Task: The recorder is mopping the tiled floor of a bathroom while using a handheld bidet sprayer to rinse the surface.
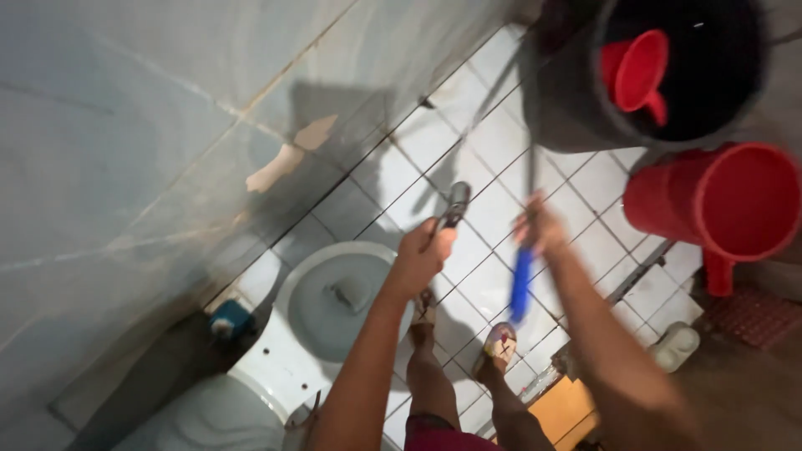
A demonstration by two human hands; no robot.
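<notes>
— White floor tiles [493, 209] with dark joints, and a grey wall on the left. What do the hands hold?

— The left hand [420, 255] has its fingers closed around a dark handle [455, 203]. The right hand [541, 227] is blurred; its fingers grip a blue-handled brush [521, 284] above the floor.

— And nearby?

— A white toilet [334, 301] just beside the left hand; a black bucket [585, 108] and red jug [727, 205] behind.

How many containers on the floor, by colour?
Red: 2, a red jug on the floor and a red scoop inside the black bucket
Black: 1, the black bucket
White: 1, a small white bottle by the jug
Total: 4
</notes>
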